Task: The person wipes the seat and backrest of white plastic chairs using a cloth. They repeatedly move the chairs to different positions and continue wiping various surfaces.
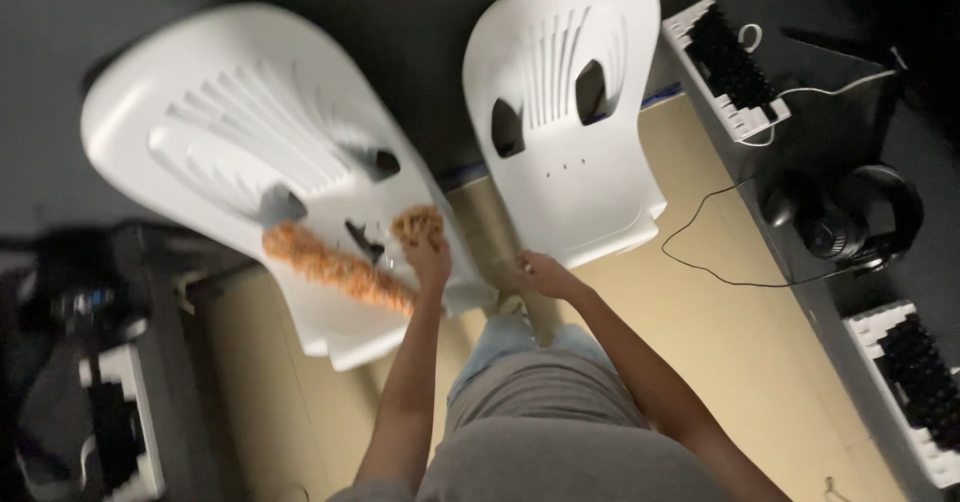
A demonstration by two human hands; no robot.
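Two white moulded plastic chairs, smooth and glossy, with ribbed slotted backs and cut-out holes. The left chair (270, 152) is tilted toward me; the right chair (565, 112) stands just beside it on the tan floor (740, 352).

My left hand (428, 257) is raised, arm nearly straight, fingers closed around the handle end of a fluffy orange duster (340, 262). Its shaggy, fibrous head lies blurred across the left chair's seat, with a tuft bunched above my fist.

My right hand (545, 274) reaches forward, loosely curled and holding nothing, at the front edge of the right chair's seat; whether it touches the seat I cannot tell.

To the right, a dark table (850, 142) carries a white-framed keyboard (725, 67), black headphones (850, 217) and a thin black cable (700, 247) trailing over the floor.
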